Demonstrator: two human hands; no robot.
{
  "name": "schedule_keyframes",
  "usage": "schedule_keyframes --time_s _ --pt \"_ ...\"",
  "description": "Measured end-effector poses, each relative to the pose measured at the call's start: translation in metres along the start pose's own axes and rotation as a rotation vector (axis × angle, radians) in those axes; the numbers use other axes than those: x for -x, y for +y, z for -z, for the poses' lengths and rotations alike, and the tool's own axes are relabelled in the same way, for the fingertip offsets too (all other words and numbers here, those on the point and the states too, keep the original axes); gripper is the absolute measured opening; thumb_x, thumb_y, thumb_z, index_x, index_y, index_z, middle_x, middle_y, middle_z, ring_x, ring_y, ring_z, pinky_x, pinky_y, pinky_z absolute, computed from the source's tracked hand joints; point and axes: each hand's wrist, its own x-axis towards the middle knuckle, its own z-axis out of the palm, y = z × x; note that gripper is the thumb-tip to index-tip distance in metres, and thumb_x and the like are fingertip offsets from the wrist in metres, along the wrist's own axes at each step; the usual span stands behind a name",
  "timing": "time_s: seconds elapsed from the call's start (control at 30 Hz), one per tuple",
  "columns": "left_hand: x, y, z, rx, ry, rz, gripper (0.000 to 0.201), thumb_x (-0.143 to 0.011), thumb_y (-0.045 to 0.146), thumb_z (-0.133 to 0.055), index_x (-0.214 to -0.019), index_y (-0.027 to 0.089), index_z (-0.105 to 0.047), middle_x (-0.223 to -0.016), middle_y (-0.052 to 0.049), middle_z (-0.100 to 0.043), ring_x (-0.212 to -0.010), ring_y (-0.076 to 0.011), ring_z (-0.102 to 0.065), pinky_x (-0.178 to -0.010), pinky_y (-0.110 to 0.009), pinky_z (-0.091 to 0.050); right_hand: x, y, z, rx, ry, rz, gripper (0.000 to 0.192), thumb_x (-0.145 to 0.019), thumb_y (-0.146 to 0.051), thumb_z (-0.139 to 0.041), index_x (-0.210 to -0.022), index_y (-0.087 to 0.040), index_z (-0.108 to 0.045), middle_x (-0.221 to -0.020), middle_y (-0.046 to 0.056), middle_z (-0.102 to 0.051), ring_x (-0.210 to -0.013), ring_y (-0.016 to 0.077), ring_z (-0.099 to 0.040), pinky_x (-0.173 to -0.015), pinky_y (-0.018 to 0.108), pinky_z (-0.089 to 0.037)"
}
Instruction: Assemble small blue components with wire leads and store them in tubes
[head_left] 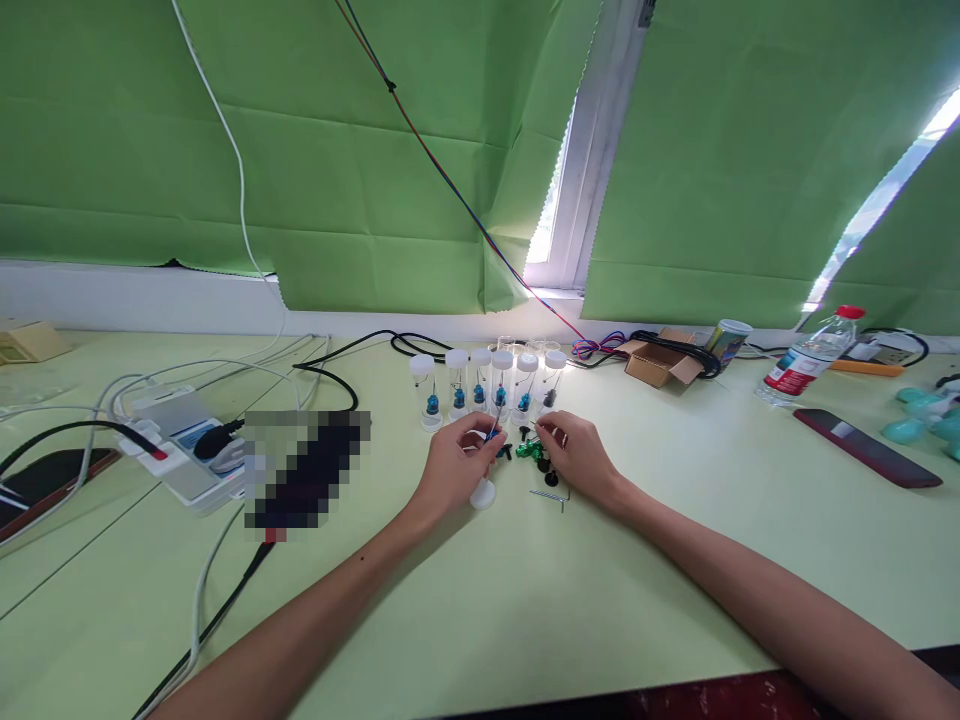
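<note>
My left hand [461, 457] is closed on a small blue part [491, 436] with a thin metal rod rising from it; the fingers hide most of it. Just right of it, my right hand [574, 455] is pinched; what lies between the fingertips is too small to make out. Green pieces [529, 451] and small black parts [551, 479] lie between the hands. A white cap [482, 494] sits below my left hand, and a thin hex key [551, 497] lies nearer me. Behind stand several clear tubes [457, 378] with white caps and blue parts inside.
Left are a white power strip [184, 450], tangled cables and a pixelated dark object [307, 470]. At right stand an open cardboard box [660, 362], a printed can [727, 343], a water bottle [806, 360], a dark flat case [866, 447] and teal lumps [911, 430].
</note>
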Motion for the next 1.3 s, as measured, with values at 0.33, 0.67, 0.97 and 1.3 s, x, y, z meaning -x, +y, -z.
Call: schedule_keyframes --time_s 0.33,0.67,0.97,1.3 --pt "-0.001 -0.002 0.001 -0.055 0.032 0.018 0.027 -0.077 0.044 -0.067 -0.086 0.019 -0.061 -0.065 0.001 -0.058 -0.050 -0.0107 -0.050 -0.050 -0.024 -0.043 -0.001 -0.001 0.001 -0.060 -0.057 0.006 0.015 -0.091 -0.024 -0.053 -0.089 -0.019 -0.067 -0.084 0.004 -0.067 -0.067 0.0147 -0.058 -0.063 0.027 -0.047" --pt "0.000 0.003 0.000 -0.083 0.057 0.021 0.027 -0.076 0.041 -0.067 -0.089 0.018 -0.060 -0.080 -0.001 -0.064 -0.046 -0.0074 -0.049 -0.047 -0.022 -0.042 0.000 -0.002 0.000 -0.013 -0.006 -0.009 0.013 -0.090 -0.023 -0.053 -0.090 -0.019 -0.065 -0.092 0.007 -0.063 -0.071 0.0157 -0.058 -0.063 0.028 -0.049" --pt "-0.003 -0.004 0.001 -0.113 0.076 -0.014 0.026 -0.077 0.039 -0.066 -0.093 0.019 -0.061 -0.093 -0.004 -0.067 -0.046 -0.0067 -0.052 -0.048 -0.023 -0.044 0.002 -0.015 0.006 -0.018 0.015 0.185 0.017 -0.096 -0.025 -0.047 -0.089 -0.019 -0.061 -0.079 0.005 -0.060 -0.066 0.0143 -0.053 -0.061 0.026 -0.043" --pt "-0.004 -0.004 0.001 -0.119 0.094 -0.002 0.032 -0.078 0.039 -0.064 -0.102 0.019 -0.063 -0.094 -0.006 -0.067 -0.055 -0.0107 -0.058 -0.051 -0.024 -0.050 0.004 -0.011 0.008 0.156 -0.218 0.442 0.028 -0.097 -0.026 -0.044 -0.075 -0.017 -0.057 -0.062 0.001 -0.055 -0.055 0.0113 -0.045 -0.055 0.025 -0.032"
